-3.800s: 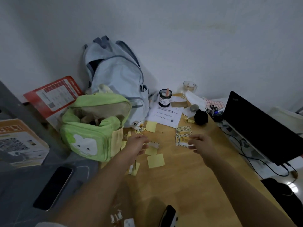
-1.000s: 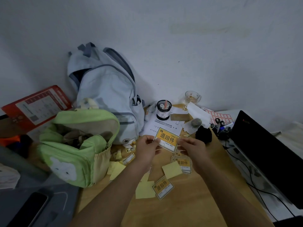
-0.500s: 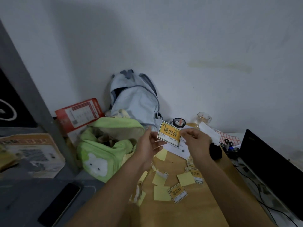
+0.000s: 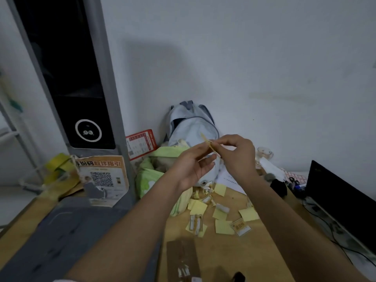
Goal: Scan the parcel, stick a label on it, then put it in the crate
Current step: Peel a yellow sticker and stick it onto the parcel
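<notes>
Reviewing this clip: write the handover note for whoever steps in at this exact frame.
Left hand and right hand: both pinch one yellow label, held edge-on above the desk, apparently to peel its backing.
Spare labels and peeled backings lie scattered on the desk.
No parcel, scanner or crate clearly in view; scanning cannot be confirmed.
Left: stick the label on the parcel, put it in the crate.

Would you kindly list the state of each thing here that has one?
label: edge-on, pinched between both hands
left hand: closed on label
right hand: closed on label
green bag: open at top
backpack: upright against wall
loose labels: scattered flat on table
</notes>
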